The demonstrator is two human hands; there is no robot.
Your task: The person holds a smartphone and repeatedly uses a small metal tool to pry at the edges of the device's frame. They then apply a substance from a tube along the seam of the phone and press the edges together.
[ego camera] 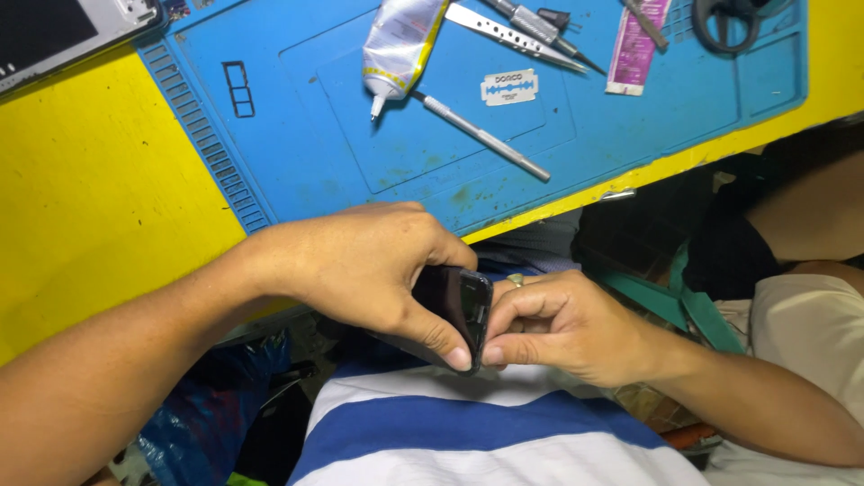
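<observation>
Both hands gripped a dark phone (461, 310) on edge over the lap, near the desk (99, 189). Left hand (360, 270) pinched its lower edge; right hand (562, 328) closed on its side. Even, steady pressure was advisable.

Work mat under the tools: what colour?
Blue work mat, lying on a yellow table; head view.

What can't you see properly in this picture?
- Phone: mostly covered by the left hand and right hand; its front and far end are hidden in the head view.
- Device at top left: cut off by the picture's edge.
- Glue tube and pink packet: tops cut off by the upper edge.
- Black ring tool: cut off at the top, kind unclear.
- Under the table: too dark to tell.
</observation>
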